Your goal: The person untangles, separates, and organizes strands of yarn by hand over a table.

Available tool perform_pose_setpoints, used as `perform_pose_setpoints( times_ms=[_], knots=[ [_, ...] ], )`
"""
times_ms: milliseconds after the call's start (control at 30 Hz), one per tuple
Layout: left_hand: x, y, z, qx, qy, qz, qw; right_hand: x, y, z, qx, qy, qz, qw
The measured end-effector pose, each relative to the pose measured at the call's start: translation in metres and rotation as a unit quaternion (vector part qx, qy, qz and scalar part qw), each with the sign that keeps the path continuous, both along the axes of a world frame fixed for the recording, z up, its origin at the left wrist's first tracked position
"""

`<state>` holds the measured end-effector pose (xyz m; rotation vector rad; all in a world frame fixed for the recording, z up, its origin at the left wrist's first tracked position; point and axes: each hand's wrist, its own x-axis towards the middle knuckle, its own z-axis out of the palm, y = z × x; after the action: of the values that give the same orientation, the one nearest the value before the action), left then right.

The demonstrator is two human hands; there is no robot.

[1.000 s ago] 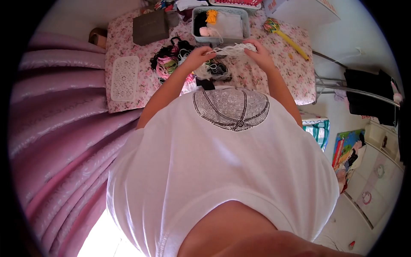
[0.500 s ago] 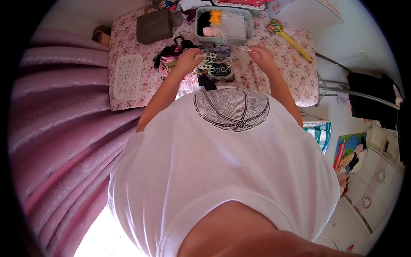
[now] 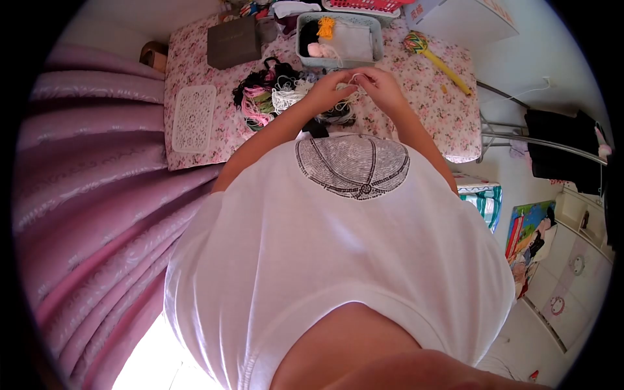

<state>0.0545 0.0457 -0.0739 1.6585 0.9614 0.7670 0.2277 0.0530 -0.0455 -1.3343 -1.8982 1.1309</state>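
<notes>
My left hand [image 3: 330, 91] and my right hand [image 3: 382, 88] are close together over the table, fingers pinched on a thin white yarn [image 3: 357, 77] that loops between their fingertips. Below and left of them lies a heap of loose yarn: a white bundle [image 3: 286, 97], a pink and green bundle [image 3: 255, 107], and black yarn [image 3: 268, 70] behind. Part of the heap, with dark strands, is hidden under my left hand and forearm. Just beyond my hands stands a pale grey-green basket [image 3: 338, 63] holding orange yarn [image 3: 326, 26] and pale pink yarn [image 3: 316, 49].
On the floral tablecloth [image 3: 429, 123] lie a white lattice tray [image 3: 194, 119], a dark box [image 3: 234, 43] and a yellow stick with a colourful round head [image 3: 416, 43]. A red basket [image 3: 367, 5] and a white carton [image 3: 461, 23] are at the back. Pink curtains [image 3: 104, 169] hang left.
Both hands have come together: my left moved right, away from over the yarn heap, and my right moved left. The white yarn between them is now a small loop, and the white bundle is uncovered.
</notes>
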Motion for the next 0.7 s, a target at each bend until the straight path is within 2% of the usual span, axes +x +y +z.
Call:
perform_pose_setpoints(
  times_ms=[100, 200, 300, 333, 400, 433, 467, 500, 533, 600, 633, 700],
  knots=[
    [-0.002, 0.005, -0.007, -0.079, 0.013, 0.024, 0.997, -0.002, -0.001, -0.004, 0.143, -0.05, -0.003, 0.988],
    [-0.007, 0.0, 0.0, 0.1, 0.086, 0.07, 0.989, -0.004, -0.003, 0.002, 0.254, -0.092, -0.008, 0.963],
    [-0.002, -0.002, 0.005, 0.173, 0.072, 0.09, 0.978, -0.011, -0.01, 0.024, 0.284, -0.121, -0.003, 0.951],
    [0.001, -0.002, 0.005, 0.16, 0.03, 0.078, 0.984, -0.015, -0.012, 0.028, 0.286, -0.128, 0.0, 0.95],
    [0.005, -0.002, 0.006, 0.134, -0.056, 0.052, 0.988, -0.021, -0.006, 0.013, 0.184, -0.001, -0.001, 0.983],
    [0.004, -0.003, 0.01, 0.018, -0.09, 0.036, 0.995, -0.022, -0.002, 0.003, 0.13, 0.063, -0.001, 0.989],
    [0.002, -0.004, 0.014, -0.098, -0.124, 0.019, 0.987, -0.021, 0.002, -0.005, 0.012, 0.201, -0.018, 0.979],
    [-0.001, -0.004, 0.016, -0.213, -0.155, 0.001, 0.965, -0.021, 0.004, -0.008, -0.107, 0.332, -0.034, 0.937],
    [-0.005, -0.002, 0.011, -0.211, -0.147, 0.008, 0.966, -0.019, 0.006, -0.009, -0.222, 0.452, -0.049, 0.863],
    [-0.012, 0.0, -0.003, -0.209, -0.13, 0.021, 0.969, -0.014, 0.004, 0.001, -0.309, 0.545, -0.091, 0.774],
    [-0.012, -0.001, -0.005, -0.152, -0.1, 0.013, 0.983, -0.013, 0.002, 0.008, -0.351, 0.587, -0.112, 0.722],
    [-0.014, -0.006, -0.009, -0.038, -0.038, -0.002, 0.999, -0.021, 0.001, 0.013, -0.323, 0.517, -0.142, 0.78]
  ],
)
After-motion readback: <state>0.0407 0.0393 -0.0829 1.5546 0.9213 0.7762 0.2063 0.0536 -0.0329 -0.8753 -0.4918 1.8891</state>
